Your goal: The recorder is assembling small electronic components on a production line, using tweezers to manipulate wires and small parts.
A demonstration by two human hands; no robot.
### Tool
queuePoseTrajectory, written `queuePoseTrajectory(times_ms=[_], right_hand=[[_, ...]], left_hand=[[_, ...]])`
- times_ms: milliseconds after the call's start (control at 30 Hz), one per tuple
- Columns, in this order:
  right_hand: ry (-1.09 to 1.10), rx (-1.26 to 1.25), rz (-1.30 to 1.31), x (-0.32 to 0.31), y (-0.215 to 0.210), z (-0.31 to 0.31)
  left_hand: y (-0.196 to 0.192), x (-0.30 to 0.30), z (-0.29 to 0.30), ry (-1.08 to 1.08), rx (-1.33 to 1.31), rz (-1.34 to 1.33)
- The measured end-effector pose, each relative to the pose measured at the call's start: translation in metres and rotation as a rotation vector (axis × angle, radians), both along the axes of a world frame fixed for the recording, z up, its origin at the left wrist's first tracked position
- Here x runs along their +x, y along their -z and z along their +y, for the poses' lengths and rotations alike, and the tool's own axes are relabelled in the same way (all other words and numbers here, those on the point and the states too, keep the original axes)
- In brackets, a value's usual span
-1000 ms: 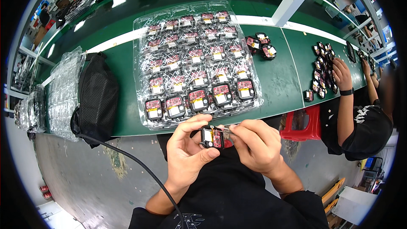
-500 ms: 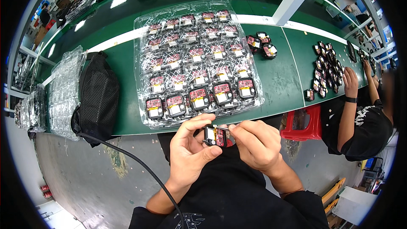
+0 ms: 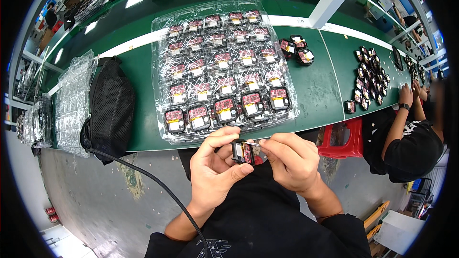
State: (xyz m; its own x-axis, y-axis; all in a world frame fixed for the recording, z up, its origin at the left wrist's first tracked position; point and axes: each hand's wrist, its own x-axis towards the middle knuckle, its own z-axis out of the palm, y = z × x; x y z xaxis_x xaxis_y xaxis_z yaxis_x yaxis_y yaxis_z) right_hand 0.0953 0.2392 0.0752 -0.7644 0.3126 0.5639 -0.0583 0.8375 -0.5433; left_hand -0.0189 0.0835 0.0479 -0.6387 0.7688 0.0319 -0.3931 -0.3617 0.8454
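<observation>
My left hand (image 3: pixel 210 168) grips a small open black watch case (image 3: pixel 242 154) by its edges, in front of the table's near edge. Inside the case are a red circuit board, a pale block and a bit of yellow tape. Pinched between the thumb and fingers of my right hand (image 3: pixel 294 162) is a slim metal tool like tweezers (image 3: pixel 254 144). Its tip lies at the top edge of the case; the exact contact is too small to tell. Beyond my hands, a clear plastic tray (image 3: pixel 163 134) holds rows of similar cases, boards facing up.
A black mesh bag (image 3: pixel 113 107) lies left of the tray, beside clear empty trays (image 3: pixel 71 102). Several loose cases (image 3: pixel 299 50) sit to the right, with a bigger pile (image 3: pixel 370 79) near a co-worker (image 3: pixel 411 138). A black cable (image 3: pixel 158 181) crosses near my left arm. A red stool (image 3: pixel 342 138) stands under the table.
The case in my left hand has turned slightly, showing its board at a steeper angle. My right hand stays near its top edge. The co-worker's hands have come down toward the table.
</observation>
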Motion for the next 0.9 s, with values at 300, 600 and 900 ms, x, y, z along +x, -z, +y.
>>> queuePoseTrajectory(times_ms=[300,600,900], right_hand=[[0.032,0.096,0.026,0.0021,0.0036,-0.0028],[0.034,0.054,0.036,0.0010,0.0066,-0.0036],[0.034,0.045,0.035,0.0021,0.0068,-0.0030]], left_hand=[[0.0002,0.0032,0.0015,-0.029,-0.007,0.024],[0.0005,0.0037,0.0029,-0.028,-0.015,-0.045],[-0.0023,0.0039,0.0037,-0.031,-0.008,0.001]])
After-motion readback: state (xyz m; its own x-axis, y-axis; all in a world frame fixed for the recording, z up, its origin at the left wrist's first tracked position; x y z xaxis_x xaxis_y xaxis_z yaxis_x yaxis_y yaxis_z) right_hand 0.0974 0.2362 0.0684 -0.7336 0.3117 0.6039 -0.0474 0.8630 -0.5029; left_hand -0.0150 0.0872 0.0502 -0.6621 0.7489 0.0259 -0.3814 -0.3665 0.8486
